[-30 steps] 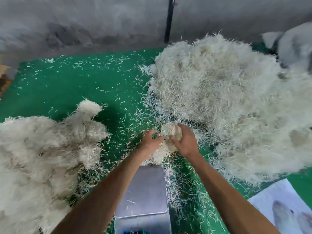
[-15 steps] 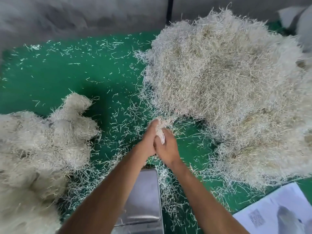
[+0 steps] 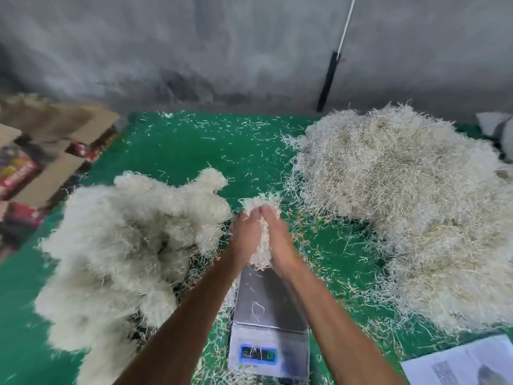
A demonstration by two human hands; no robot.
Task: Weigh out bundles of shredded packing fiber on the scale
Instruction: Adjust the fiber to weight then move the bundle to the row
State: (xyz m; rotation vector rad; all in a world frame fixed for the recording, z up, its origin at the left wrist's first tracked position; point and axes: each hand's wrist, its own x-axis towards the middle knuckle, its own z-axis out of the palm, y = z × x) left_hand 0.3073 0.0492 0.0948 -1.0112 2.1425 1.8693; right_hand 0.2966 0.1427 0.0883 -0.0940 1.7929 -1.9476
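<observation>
Both palms are now pressed flat together around the small pale bundle of shredded packing fiber [image 3: 261, 240]: your left hand [image 3: 245, 240] and right hand [image 3: 279, 240] sandwich it with fingers straight. Half a second ago it was only a pinch at your fingertips. It hangs at 12 o'clock over the steel-topped digital scale [image 3: 269, 315], so weighing looks next.

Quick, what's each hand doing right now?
Left hand: pressing a fiber bundle with straight fingers.
Right hand: pressing the same bundle from the other side.
</observation>
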